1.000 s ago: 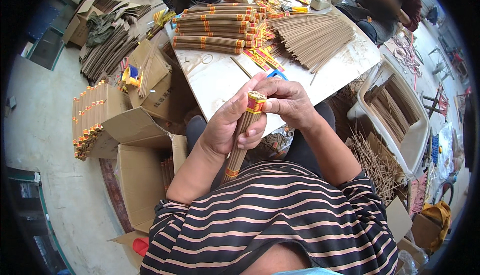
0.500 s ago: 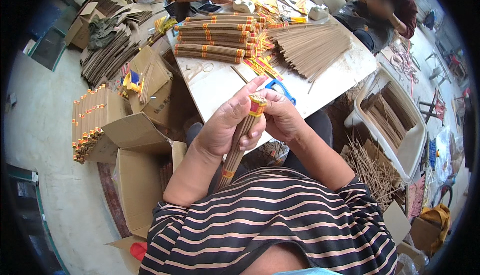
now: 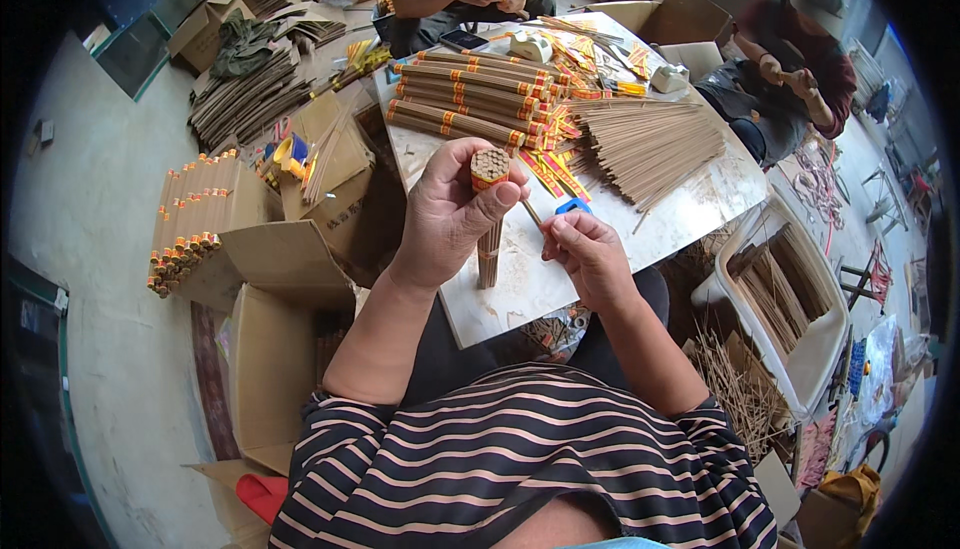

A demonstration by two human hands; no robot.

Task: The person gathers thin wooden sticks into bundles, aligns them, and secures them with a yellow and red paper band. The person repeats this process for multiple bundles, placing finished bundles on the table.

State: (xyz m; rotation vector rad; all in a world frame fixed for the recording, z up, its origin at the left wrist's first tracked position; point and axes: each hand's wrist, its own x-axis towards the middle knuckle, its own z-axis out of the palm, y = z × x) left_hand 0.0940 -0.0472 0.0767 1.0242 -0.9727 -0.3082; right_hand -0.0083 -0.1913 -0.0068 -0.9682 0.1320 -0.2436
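Note:
My left hand (image 3: 440, 214) is wrapped round a bundle of brown incense sticks (image 3: 489, 171), held upright over the table's near part. The cut stick ends face up, with a red-and-yellow paper band just below them. In my right hand (image 3: 592, 257), thumb and fingers pinch a single thin brown stick (image 3: 533, 213), which slants up toward the bundle. Behind that hand a blue plastic object (image 3: 573, 206) is partly hidden. Banded incense bundles (image 3: 465, 99) lie stacked further back on the white table (image 3: 515, 299), beside a fan of loose incense sticks (image 3: 655, 149).
Red-and-yellow paper labels (image 3: 555, 175) are scattered mid-table. An open cardboard box (image 3: 265, 369) stands at my left, near upright banded bundles (image 3: 190, 214). To my right are a white tub (image 3: 825, 349) of sticks and a heap of broken ones (image 3: 735, 379). Two co-workers sit across the table.
The bundle has moved forward from near my chest and tipped upright, its end now facing up. My right hand has come away from it and now pinches a stick. The view has shifted slightly.

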